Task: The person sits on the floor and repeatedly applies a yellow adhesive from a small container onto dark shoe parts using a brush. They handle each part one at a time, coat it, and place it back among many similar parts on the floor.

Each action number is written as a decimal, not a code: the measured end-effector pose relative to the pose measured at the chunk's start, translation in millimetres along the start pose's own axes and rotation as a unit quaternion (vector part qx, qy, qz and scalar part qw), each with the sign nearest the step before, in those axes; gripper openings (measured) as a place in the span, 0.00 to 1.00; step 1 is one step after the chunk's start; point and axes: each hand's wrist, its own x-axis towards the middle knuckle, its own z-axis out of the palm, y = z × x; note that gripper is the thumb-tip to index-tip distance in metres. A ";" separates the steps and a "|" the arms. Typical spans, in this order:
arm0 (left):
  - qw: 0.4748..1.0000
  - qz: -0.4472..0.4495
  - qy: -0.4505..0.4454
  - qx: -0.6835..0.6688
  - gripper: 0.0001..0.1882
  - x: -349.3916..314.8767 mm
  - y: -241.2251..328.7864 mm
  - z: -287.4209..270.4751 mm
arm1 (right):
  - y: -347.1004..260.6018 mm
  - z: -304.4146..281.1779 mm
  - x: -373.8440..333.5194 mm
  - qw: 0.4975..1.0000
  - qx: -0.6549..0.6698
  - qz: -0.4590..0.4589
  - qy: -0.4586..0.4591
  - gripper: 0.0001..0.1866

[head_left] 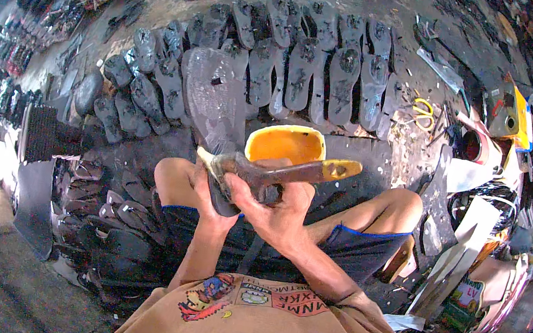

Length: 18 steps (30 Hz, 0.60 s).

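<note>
My left hand (212, 198) grips the heel end of a large dark shoe sole (213, 86), which slants up and away from me above my lap. My right hand (277, 209) is closed round a paintbrush (307, 172) with a brown handle and a yellow end. The brush's pale bristle tip lies against the narrow part of the sole, close to my left thumb. Just beyond the brush stands a yellow tub (286, 144) with an amber inside; the handle and my fingers hide its near side.
Rows of dark soles (300, 78) lie on the floor ahead. Yellow-handled scissors (424, 113) lie to the right, near a yellow box (520, 118) and white scrap strips (467, 231). Piled dark footwear parts (129, 211) sit left of my crossed legs.
</note>
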 end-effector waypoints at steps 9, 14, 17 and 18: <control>0.953 0.075 0.261 0.137 0.28 23.0 10.6 -13.5 | 8.7 -4.7 -7.6 0.966 0.093 0.232 -0.061 0.19; 0.964 0.167 0.177 0.110 0.24 136.9 158.0 -10.3 | 105.7 -66.8 24.6 0.953 0.018 0.292 0.078 0.12; 0.975 0.100 0.190 0.058 0.22 227.8 191.9 -74.3 | 189.4 -118.9 30.4 0.944 -0.163 0.250 0.143 0.18; 0.975 0.067 0.212 0.000 0.23 252.8 176.1 -91.3 | 212.5 -129.4 22.6 0.936 -0.155 0.267 0.171 0.20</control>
